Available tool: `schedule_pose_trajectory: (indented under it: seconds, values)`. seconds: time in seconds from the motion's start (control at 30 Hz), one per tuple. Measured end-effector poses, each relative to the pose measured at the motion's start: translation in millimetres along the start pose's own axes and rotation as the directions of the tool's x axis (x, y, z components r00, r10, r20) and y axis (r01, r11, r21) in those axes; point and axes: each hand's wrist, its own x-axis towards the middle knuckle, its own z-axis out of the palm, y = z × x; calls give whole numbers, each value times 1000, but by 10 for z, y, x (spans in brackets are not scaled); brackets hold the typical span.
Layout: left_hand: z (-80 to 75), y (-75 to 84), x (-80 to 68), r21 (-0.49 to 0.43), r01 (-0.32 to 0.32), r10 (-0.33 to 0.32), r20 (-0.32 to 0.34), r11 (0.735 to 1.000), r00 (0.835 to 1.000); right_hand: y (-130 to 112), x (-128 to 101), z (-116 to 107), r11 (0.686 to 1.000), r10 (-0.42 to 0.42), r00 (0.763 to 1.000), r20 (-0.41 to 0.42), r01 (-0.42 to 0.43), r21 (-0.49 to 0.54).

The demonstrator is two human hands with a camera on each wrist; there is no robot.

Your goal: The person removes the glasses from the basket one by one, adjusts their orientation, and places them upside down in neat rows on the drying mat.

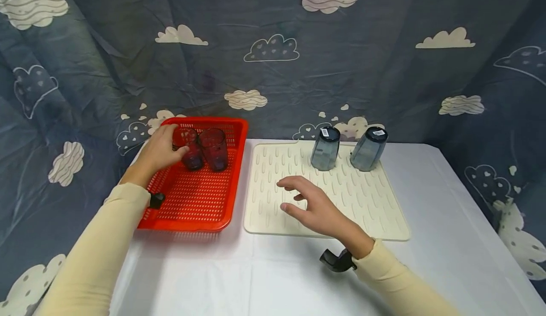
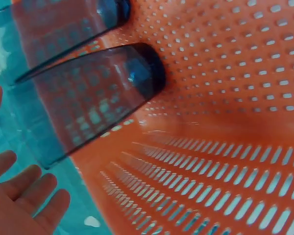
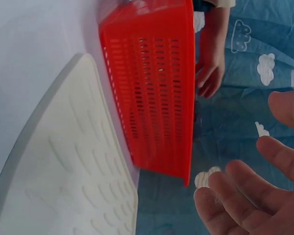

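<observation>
Red plastic, pierced all over with slots and small holes, forms the shallow basket (image 1: 192,200) I see on the white cloth (image 1: 192,278). Inside it two smooth, tapering glasses stand side by side, rims up on thick bases: a left glass (image 1: 193,152) and a right glass (image 1: 215,152). The person's left hand (image 1: 159,152) is at the left glass's rim, thumb and fingers parted around it, fingertips slightly spread and pinching nothing. The right hand (image 1: 317,207) hangs over a cream mat (image 1: 273,214) moulded with raised, drop-shaped ridges; its fingers are loosely bent and spread, the thumb apart. Near the mat's far edge, two smoky blue-grey tumblers (image 1: 325,150) sit upside down, white stickers on their round bases. Behind hangs creased dark fabric (image 1: 256,8) printed with pale clouds.
</observation>
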Motion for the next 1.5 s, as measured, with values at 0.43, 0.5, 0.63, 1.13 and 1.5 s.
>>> schedule_pose_trajectory:
  seconds: [0.43, 0.5, 0.63, 1.13, 1.5]
  values:
    - [133, -115, 151, -71, 68, -62, 74, 995, 995, -67, 73, 156, 1000, 14, 1000, 23, -14, -5]
    - [149, -113, 164, -81, 76, -70, 72, 994, 995, -75, 85, 172, 999, 27, 999, 34, -26, -27]
    - [185, -100, 191, -117, 89, -82, 66, 989, 994, -104, 110, 215, 995, 20, 999, 46, -15, -97]
    - [173, -9, 286, -43, 126, -120, 128, 991, 984, -143, 207, 309, 995, 32, 997, 73, -24, -101]
    - [130, -40, 342, -172, 237, -198, 213, 956, 957, -79, 226, 321, 995, 40, 997, 68, -34, -98]
